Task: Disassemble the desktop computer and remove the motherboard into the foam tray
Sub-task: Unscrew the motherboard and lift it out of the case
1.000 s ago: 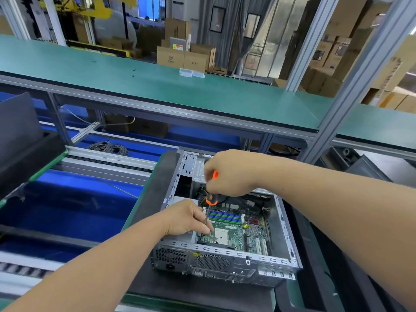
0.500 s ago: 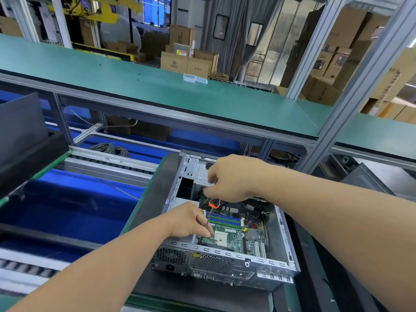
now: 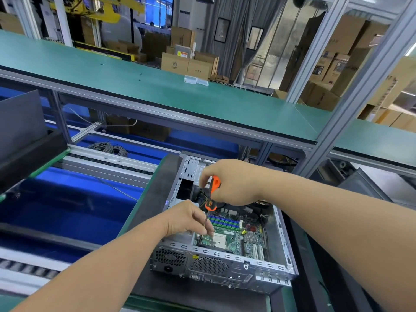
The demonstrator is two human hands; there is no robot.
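One green printed-circuit motherboard lies flat on the floor of one open grey sheet-metal desktop computer case, still inside it, with a row of blue and green memory slots along its far side and two white expansion slots near the case's rear wall. The case rests on one dark mat on a green-edged pallet, toward its right edge. One screwdriver with an orange-and-black handle stands nearly upright over the board's left part. The right hand curls its fingers round the handle from above. The left hand pinches the thin metal shaft low down, near the tip at the board. Beyond the pallet run blue conveyor lanes and one long green shelf carrying two small clear plastic boxes.
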